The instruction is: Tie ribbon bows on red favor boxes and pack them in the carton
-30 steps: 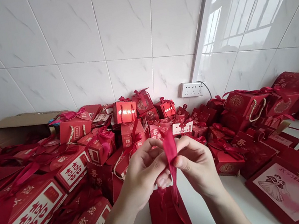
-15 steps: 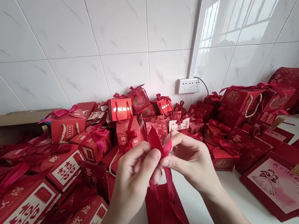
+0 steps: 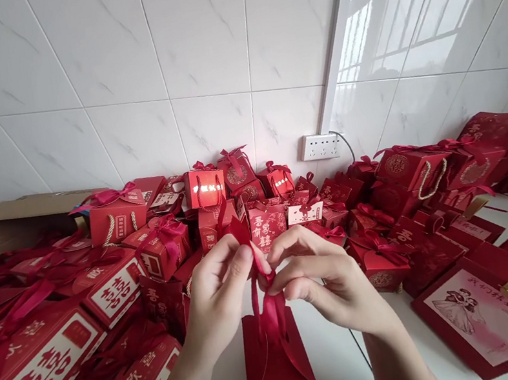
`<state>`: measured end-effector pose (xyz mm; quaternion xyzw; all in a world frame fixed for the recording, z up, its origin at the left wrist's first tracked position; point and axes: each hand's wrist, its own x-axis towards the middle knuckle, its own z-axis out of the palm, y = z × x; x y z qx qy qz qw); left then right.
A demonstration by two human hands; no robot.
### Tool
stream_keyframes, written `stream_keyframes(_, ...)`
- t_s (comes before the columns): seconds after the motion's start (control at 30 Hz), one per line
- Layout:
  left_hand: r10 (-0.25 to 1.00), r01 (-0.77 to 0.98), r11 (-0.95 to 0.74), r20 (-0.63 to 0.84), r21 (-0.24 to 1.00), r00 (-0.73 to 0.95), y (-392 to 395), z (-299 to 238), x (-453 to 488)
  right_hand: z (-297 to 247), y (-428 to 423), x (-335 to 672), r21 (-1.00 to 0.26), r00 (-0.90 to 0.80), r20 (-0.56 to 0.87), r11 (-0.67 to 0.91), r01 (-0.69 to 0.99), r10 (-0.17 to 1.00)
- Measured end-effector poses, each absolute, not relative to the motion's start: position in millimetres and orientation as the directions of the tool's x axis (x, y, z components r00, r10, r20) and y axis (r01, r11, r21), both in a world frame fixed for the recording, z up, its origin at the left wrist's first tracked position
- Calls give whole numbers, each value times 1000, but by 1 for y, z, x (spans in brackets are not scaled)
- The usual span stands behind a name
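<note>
A dark red gift box [image 3: 278, 369] with gold rope handles stands on the white table in front of me. Red ribbon [image 3: 273, 311] rises from its top into both hands. My left hand [image 3: 221, 281] pinches one ribbon end between thumb and forefinger, just above and left of the box. On the other side, my right hand [image 3: 320, 273] has its fingertips closed on a looped part of the ribbon. The crossing of the strands lies between the two hands and is partly covered by fingers.
Red gift boxes [image 3: 50, 357] are heaped on the left and along the tiled wall [image 3: 202, 35]. A flat box with a couple's picture [image 3: 492, 312] lies at the right. Behind are a power strip [image 3: 322, 146] and a cardboard box [image 3: 31, 206].
The ribbon was held crossed near both thumbs; now my left hand keeps one end while my right fingers have shifted to a lower loop. The gift box appears slightly further left.
</note>
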<state>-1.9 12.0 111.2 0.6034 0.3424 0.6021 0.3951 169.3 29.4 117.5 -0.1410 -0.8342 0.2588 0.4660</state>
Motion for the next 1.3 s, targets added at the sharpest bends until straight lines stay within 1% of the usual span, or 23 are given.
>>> stream_keyframes(0.07,870,-32,-487,488,873,64,12,111,-3,116,30,166,-583,-493,702,812,19,514)
stream_keyframes(0.13,845,16,-531,528,848,82,11,112,-3,113,30,163,-629,-457,680,777,39,573)
stream_keyframes(0.23,773,150,-634,624,759,115,8,114,-6,110,29,160,-697,-447,608,710,94,656)
stream_keyframes(0.3,702,239,-712,685,660,195,6,115,-9,108,28,159,-656,-423,600,720,224,679)
stream_keyframes(0.37,618,288,-785,727,549,298,6,116,-13,108,26,158,-562,-367,647,743,363,669)
stream_keyframes(0.4,580,300,-813,742,499,336,6,117,-14,108,25,157,-525,-343,669,746,410,659)
stream_keyframes(0.47,529,314,-844,766,434,365,7,117,-15,107,24,155,-491,-335,680,744,452,652)
stream_keyframes(0.53,517,307,-852,778,424,357,9,116,-14,106,24,153,-485,-361,665,745,458,654)
stream_keyframes(0.6,529,277,-847,779,455,336,12,115,-14,106,25,151,-476,-369,682,766,432,632)
stream_keyframes(0.73,573,234,-819,770,524,283,15,113,-13,106,29,151,-383,-307,806,841,381,506)
stream_keyframes(0.8,580,227,-814,771,535,263,16,113,-13,105,29,151,-354,-279,835,852,387,474)
stream_keyframes(0.87,560,213,-827,791,519,247,15,113,-13,104,28,150,-392,-244,828,833,389,504)
stream_keyframes(0.93,523,208,-851,816,482,248,14,113,-13,102,26,148,-471,-214,795,800,373,568)
stream_keyframes(1.03,471,225,-879,837,420,279,15,112,-13,101,25,146,-555,-215,742,762,334,635)
stream_keyframes(1.2,388,207,-918,872,338,298,20,112,-11,105,24,147,-552,-248,734,768,325,632)
stream_keyframes(1.3,388,188,-919,875,346,290,22,111,-11,111,21,155,-588,-285,705,760,276,649)
